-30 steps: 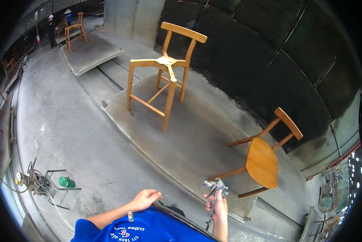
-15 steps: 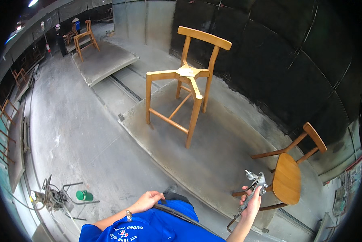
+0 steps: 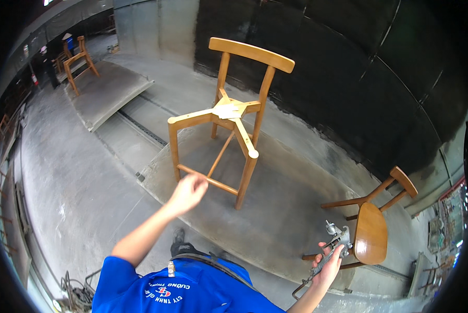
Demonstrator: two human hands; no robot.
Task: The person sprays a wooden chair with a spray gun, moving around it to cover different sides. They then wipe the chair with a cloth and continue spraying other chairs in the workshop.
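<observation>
A grey, stained platform (image 3: 291,195) lies low across the middle of the concrete floor (image 3: 93,172), with a dark wall (image 3: 317,57) behind it and a paler panel (image 3: 153,31) to that wall's left. On the platform an unseated wooden stool frame (image 3: 244,136) stands upright, its pale cross braces bare on top. To the right is a lower wooden chair (image 3: 370,235) with a glossy seat. A second platform (image 3: 111,91) at the upper left bears another chair (image 3: 81,63), and two people are beyond it.

The right hand (image 3: 329,263) is closed around the handle of a metal spray gun (image 3: 340,239), raised just in front of the chair's seat as seen from here — its head tilts up and to the left. The left hand (image 3: 188,193) reaches forward with its fingers curled in, overlapping the stool frame's low front rail; whether it touches the rail, or has anything between the fingers, I cannot tell.

That hand's fingertips are blurred, and it hides part of the rail. The right palm covers much of the gun's grip. Equipment (image 3: 77,295) at the lower left is cut off by the dark rim, and the far people are too small to make out.
</observation>
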